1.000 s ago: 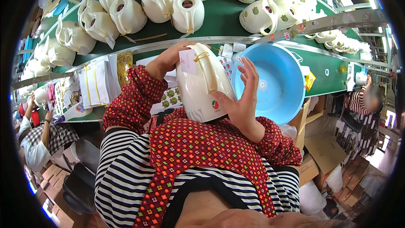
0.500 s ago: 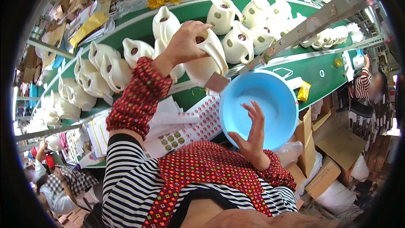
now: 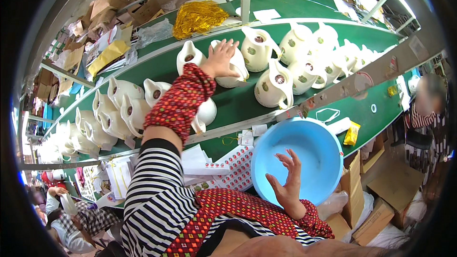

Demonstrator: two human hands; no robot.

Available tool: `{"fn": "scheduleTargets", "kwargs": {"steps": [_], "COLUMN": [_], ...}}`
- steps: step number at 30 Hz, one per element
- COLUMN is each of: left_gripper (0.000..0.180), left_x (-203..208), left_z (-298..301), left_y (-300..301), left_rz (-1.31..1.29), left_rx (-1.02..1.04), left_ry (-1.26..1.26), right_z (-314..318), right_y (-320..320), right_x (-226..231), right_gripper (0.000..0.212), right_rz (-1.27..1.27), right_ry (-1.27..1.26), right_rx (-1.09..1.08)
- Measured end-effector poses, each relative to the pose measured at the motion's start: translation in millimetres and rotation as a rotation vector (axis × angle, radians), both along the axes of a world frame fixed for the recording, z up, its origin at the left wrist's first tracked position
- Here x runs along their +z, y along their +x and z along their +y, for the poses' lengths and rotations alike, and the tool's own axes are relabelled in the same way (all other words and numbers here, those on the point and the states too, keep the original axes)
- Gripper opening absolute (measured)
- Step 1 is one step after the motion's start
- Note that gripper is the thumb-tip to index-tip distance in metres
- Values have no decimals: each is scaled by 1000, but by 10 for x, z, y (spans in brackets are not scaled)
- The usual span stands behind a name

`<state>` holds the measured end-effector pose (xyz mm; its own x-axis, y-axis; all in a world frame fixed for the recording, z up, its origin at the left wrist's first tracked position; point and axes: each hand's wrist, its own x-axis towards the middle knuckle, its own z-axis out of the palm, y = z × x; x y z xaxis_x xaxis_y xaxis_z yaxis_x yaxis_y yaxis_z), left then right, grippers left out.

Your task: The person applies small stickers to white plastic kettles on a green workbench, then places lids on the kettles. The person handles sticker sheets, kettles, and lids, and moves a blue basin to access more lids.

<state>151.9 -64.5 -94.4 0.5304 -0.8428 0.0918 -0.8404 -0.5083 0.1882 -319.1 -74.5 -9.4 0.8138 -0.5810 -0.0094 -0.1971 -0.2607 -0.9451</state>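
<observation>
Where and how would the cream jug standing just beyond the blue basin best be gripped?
Probably by the handle, coming from the near right. The jug looks upright, with that handle curving down toward the person and the blue basin, offering a narrow part for fingers to wrap, while another cream jug stands close on its right.

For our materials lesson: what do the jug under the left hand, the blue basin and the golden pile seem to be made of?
The jug under the left hand: glossy cream plastic or glazed ceramic; its highlights show only shine. The blue basin: probably moulded plastic, smooth, with even colour and rounded rim. The golden pile: thin strands glinting like metal, perhaps foil or coated plastic.
</observation>
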Motion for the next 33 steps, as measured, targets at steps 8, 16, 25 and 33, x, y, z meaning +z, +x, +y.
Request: {"fn": "scheduleTargets", "kwargs": {"steps": [8, 16, 25, 33], "left_gripper": [53, 54, 43, 42], "left_x": [397, -116, 1483, 872], "left_z": [1097, 1458, 1984, 2092], "left_y": [876, 932, 335, -1266], "left_rz": [-11, 190, 244, 1765], "left_rx": [145, 118, 145, 439], "left_ry": [398, -85, -756, -446], "right_z": [-46, 122, 136, 563], "right_y": [129, 182, 377, 420], "right_x": [-70, 194, 647, 1241], "right_gripper": [80, 74, 66, 63], "right_rz": [-22, -7, -212, -209], "right_ry": [85, 142, -153, 492], "right_rx": [-30, -38, 13, 349]}}
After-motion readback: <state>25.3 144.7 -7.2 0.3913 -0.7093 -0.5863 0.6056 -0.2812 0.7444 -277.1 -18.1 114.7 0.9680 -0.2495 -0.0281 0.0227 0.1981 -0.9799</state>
